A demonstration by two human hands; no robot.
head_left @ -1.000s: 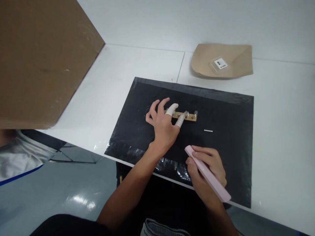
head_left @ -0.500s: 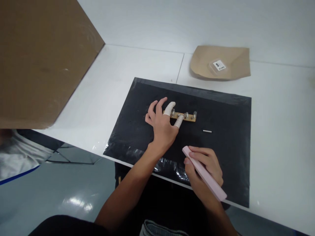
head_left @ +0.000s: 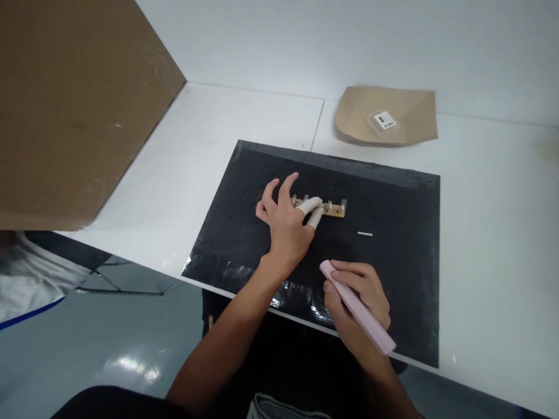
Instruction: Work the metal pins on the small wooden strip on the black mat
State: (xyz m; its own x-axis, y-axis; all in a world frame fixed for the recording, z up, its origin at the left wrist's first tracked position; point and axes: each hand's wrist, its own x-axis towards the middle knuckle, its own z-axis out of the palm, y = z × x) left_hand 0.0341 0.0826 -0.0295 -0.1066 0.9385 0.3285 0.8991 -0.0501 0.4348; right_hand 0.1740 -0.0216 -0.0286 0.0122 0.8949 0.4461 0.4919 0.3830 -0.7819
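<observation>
A narrow light-wood strip [head_left: 338, 213] with several small clear and metal parts standing along it lies on the black mat [head_left: 402, 279]. My left hand [head_left: 286, 227] is over the strip, its thumb and index finger wrapped in white coverings and pinched together at the strip's middle. Whatever sits between those two fingertips is hidden; the other fingers are raised and curled. Near the mat's front edge, my right hand [head_left: 369, 294] is closed around a long pale-pink bar [head_left: 356, 302], held at a slant. A small white rod [head_left: 365, 234] lies to the right of the strip.
A brown paper piece [head_left: 410, 116] with a small labelled clear case [head_left: 384, 121] rests at the back of the white table [head_left: 489, 244]. A large brown board [head_left: 78, 116] stands on the left. Part of another person's light clothing [head_left: 35, 279] shows at the far left.
My left index finger has come down and across to meet the thumb at the strip. The right hand keeps its hold on the pink bar. The view has shifted slightly.
</observation>
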